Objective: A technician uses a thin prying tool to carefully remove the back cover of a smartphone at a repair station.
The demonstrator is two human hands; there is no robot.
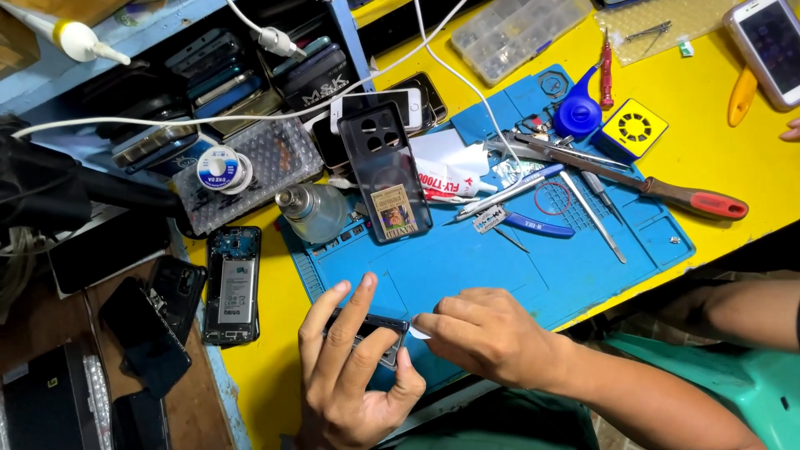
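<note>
Both hands down on your blue rubber work mat (500, 267): left hand (346, 367) fingers clamp a small dark phone frame (371, 333), right hand (483, 333) pinches what's probably a white wipe (419, 332).

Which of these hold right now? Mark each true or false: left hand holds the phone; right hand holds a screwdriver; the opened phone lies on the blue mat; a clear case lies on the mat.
1. The left hand grips the dark phone. True.
2. The right hand holds a screwdriver. False: it pinches a small white piece; the red-handled screwdriver lies apart on the blue mat.
3. The opened phone lies on the mat. False: it lies on the yellow table, left of the mat.
4. A clear phone case lies on the mat. True.
</note>
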